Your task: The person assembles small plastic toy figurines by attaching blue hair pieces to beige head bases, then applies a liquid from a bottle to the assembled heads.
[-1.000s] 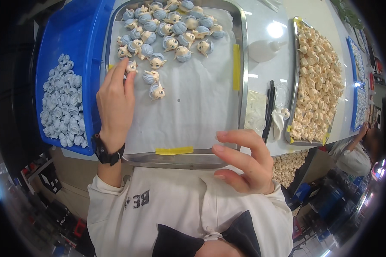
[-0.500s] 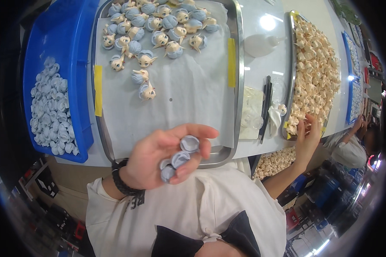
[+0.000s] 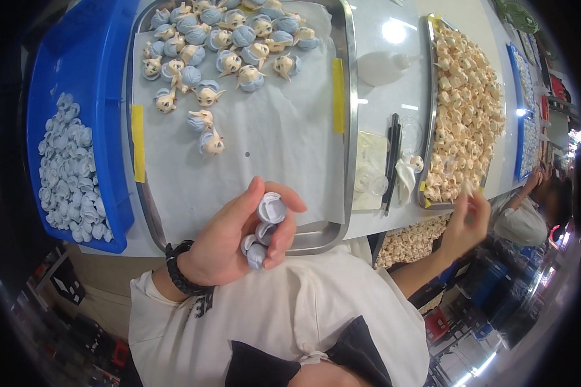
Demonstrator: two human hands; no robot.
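Observation:
My left hand (image 3: pixel 216 242) is in front of my chest at the near edge of the metal tray. Its fingers curl round several pale blue-grey, cup-shaped doll hair pieces (image 3: pixel 272 209), their hollow sides partly showing. My right hand (image 3: pixel 463 226) is at the near end of a tray packed with cream doll face parts (image 3: pixel 461 122). Its thumb and fingers pinch a small cream face part (image 3: pixel 467 188), mostly hidden by the fingertips. On the paper-lined metal tray (image 3: pixel 350 161) lie several doll heads (image 3: pixel 211 143) with blue-grey hair and pointed ears, gathered at the far side.
A deep blue bin (image 3: pixel 113 174) with more hair pieces (image 3: pixel 71 174) stands at the left. Between the trays are a white squeeze bottle (image 3: pixel 384 68), dark tweezer-like sticks (image 3: pixel 392 161) and a white cloth (image 3: pixel 405 180). Another person (image 3: pixel 523 216) sits at the far right.
My right hand has drawn back slightly from the pile of face parts, now with one between its fingertips. My left fingers have curled in more round the hair pieces. The view has shifted slightly.

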